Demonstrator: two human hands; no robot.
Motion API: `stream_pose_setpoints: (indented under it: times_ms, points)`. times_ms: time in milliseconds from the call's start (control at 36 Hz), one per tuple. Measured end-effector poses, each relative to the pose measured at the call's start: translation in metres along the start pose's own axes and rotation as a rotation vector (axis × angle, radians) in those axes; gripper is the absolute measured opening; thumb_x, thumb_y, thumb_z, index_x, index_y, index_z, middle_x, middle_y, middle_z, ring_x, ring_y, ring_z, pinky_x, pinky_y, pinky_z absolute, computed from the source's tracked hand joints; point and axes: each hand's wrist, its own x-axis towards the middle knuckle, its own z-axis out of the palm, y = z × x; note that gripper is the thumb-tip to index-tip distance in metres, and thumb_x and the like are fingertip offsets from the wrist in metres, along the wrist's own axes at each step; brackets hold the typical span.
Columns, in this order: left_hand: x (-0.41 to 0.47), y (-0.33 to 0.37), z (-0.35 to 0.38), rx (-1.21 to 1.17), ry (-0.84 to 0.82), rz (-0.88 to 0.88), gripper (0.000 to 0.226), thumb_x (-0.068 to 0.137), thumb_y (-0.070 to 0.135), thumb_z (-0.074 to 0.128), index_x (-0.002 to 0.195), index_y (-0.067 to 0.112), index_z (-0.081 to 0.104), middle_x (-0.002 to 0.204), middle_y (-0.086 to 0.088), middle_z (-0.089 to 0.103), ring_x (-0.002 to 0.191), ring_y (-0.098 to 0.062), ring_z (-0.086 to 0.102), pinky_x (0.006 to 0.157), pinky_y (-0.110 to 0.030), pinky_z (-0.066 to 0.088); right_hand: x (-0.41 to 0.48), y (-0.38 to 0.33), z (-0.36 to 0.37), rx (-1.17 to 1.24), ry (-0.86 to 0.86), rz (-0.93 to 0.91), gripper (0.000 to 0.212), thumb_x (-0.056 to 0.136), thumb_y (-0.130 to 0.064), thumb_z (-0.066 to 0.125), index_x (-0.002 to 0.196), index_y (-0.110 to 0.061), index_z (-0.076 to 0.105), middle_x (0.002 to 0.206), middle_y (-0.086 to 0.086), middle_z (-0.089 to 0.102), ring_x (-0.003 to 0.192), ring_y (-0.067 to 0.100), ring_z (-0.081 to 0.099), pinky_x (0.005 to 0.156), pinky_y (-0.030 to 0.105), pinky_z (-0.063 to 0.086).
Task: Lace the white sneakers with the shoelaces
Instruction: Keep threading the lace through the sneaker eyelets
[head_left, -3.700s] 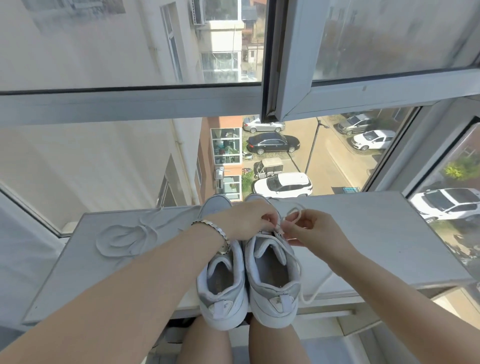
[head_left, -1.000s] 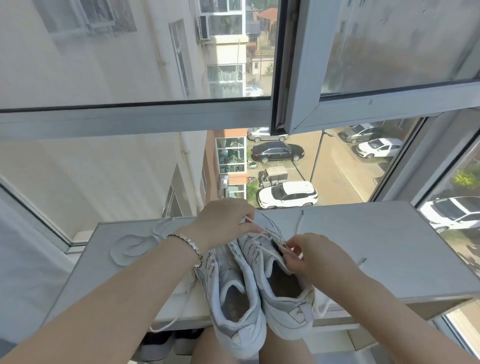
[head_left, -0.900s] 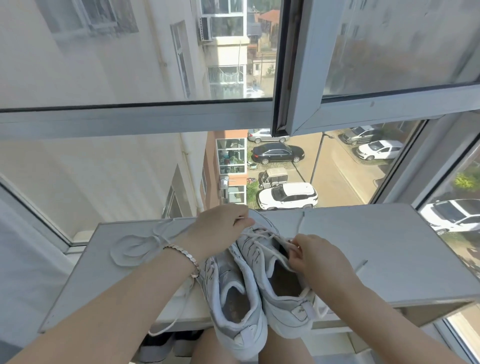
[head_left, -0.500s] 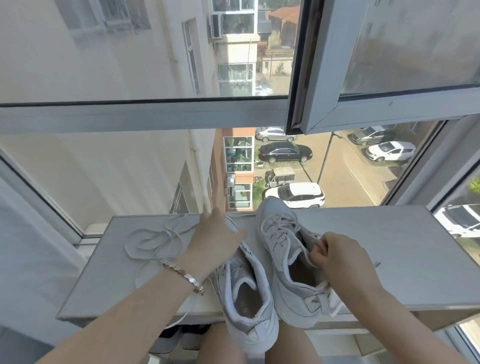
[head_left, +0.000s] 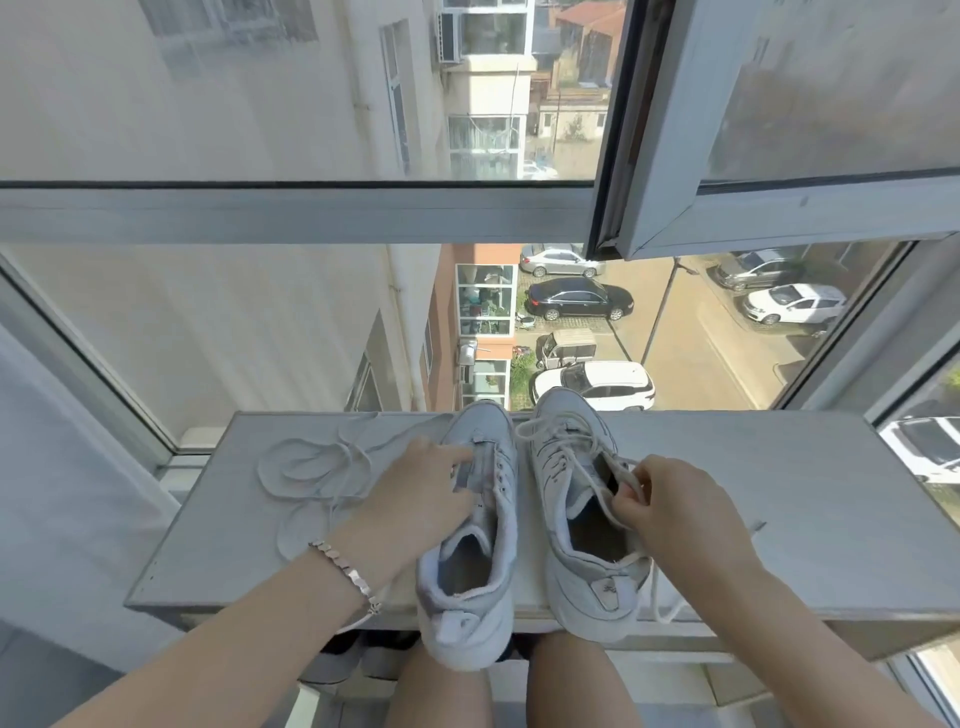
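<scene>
Two white sneakers stand side by side on the grey window ledge (head_left: 779, 509), toes pointing at the glass. The right sneaker (head_left: 582, 499) carries a lace through its eyelets. My right hand (head_left: 670, 499) pinches the lace ends at that shoe's collar. The left sneaker (head_left: 472, 545) has bare eyelets. My left hand (head_left: 421, 493) holds its left side, fingers curled round the eyelet flap near the tongue. A loose white shoelace (head_left: 311, 467) lies coiled on the ledge to the left, one end trailing over the front edge.
The ledge runs along a window over a street with parked cars. An open window sash (head_left: 727, 208) hangs above right. My bare knees (head_left: 566, 680) are under the ledge's front edge, with dark shoes (head_left: 337, 654) on the floor below left.
The two sneakers were tilted and pressed together; now they stand apart and straight. My left hand moved from the right shoe's laces to the left shoe. My right hand slid back to the lace ends.
</scene>
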Motion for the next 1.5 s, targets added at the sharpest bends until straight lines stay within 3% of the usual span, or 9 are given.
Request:
stream_pose_setpoints:
  times_ms: [222,389,500,694,833,972,1111,1417,1500]
  points:
    - [0.024,-0.013,0.004,0.150,0.186,0.052,0.043,0.095,0.014,0.039,0.136,0.024,0.047,0.126,-0.009,0.047,0.118,-0.031,0.042,0.090,-0.036,0.041,-0.004,0.002,0.000,-0.013,-0.005,-0.029,0.023,0.090,-0.028,0.052,0.075,-0.012,0.047,0.073,0.000,0.046,0.062,0.016,0.040,0.047,0.021,0.024]
    - [0.018,0.005,0.002,0.241,0.229,0.012,0.029,0.094,0.022,0.037,0.116,0.014,0.056,0.118,-0.008,0.047,0.112,-0.029,0.043,0.083,-0.032,0.036,-0.006,0.005,0.003,0.024,0.007,-0.042,0.022,0.090,-0.029,0.052,0.074,-0.016,0.046,0.074,-0.003,0.044,0.064,0.015,0.043,0.049,0.021,0.024]
    - [0.016,0.030,-0.004,0.161,0.399,0.306,0.033,0.097,0.021,0.041,0.126,0.016,0.056,0.133,-0.001,0.048,0.121,-0.021,0.042,0.097,-0.030,0.032,-0.006,0.004,0.004,0.000,0.000,-0.063,0.021,0.092,-0.032,0.049,0.087,-0.013,0.055,0.086,0.000,0.053,0.076,0.019,0.053,0.061,0.028,0.037]
    - [0.041,0.073,0.014,0.177,-0.053,0.669,0.039,0.099,0.018,0.043,0.138,0.021,0.046,0.148,0.006,0.039,0.138,-0.011,0.029,0.113,-0.027,0.019,-0.009,0.006,0.004,0.034,-0.004,-0.037,0.022,0.092,-0.035,0.051,0.097,-0.015,0.056,0.095,-0.001,0.055,0.081,0.018,0.053,0.063,0.027,0.035]
    - [0.058,0.084,0.016,0.302,-0.103,0.670,0.031,0.098,0.016,0.044,0.124,0.018,0.061,0.123,0.001,0.061,0.116,-0.018,0.048,0.095,-0.027,0.032,-0.009,0.006,0.004,-0.001,-0.010,-0.025,0.023,0.092,-0.035,0.049,0.099,-0.014,0.055,0.097,0.000,0.055,0.085,0.019,0.055,0.063,0.026,0.035]
    - [0.066,0.087,0.013,0.311,-0.123,0.667,0.020,0.090,0.011,0.056,0.104,0.008,0.070,0.101,-0.004,0.058,0.098,-0.023,0.054,0.090,-0.036,0.040,-0.007,0.005,0.004,-0.011,-0.025,-0.024,0.023,0.091,-0.036,0.050,0.100,-0.015,0.057,0.098,0.001,0.056,0.086,0.020,0.056,0.064,0.027,0.037]
    - [0.065,0.078,0.010,0.113,-0.072,0.627,0.017,0.090,0.013,0.059,0.096,0.005,0.073,0.083,0.004,0.052,0.083,-0.013,0.051,0.078,-0.021,0.040,-0.005,0.004,0.003,-0.015,-0.041,-0.020,0.021,0.091,-0.035,0.051,0.097,-0.016,0.058,0.094,0.000,0.055,0.082,0.020,0.056,0.061,0.026,0.035]
    - [0.091,0.045,0.002,-0.032,0.387,0.042,0.026,0.092,0.003,0.041,0.068,0.004,0.050,0.101,-0.013,0.062,0.078,-0.022,0.052,0.055,-0.027,0.030,-0.007,0.005,0.002,-0.017,-0.018,0.010,0.021,0.091,-0.031,0.050,0.079,-0.014,0.046,0.079,-0.001,0.045,0.072,0.020,0.047,0.052,0.026,0.027]
    - [0.083,0.047,-0.002,0.076,0.442,0.086,0.022,0.089,-0.002,0.040,0.084,0.007,0.060,0.110,-0.012,0.060,0.094,-0.029,0.056,0.071,-0.031,0.039,-0.007,-0.001,0.003,-0.071,-0.036,-0.012,0.019,0.092,-0.031,0.047,0.083,-0.015,0.046,0.083,-0.001,0.045,0.073,0.020,0.046,0.058,0.028,0.031]
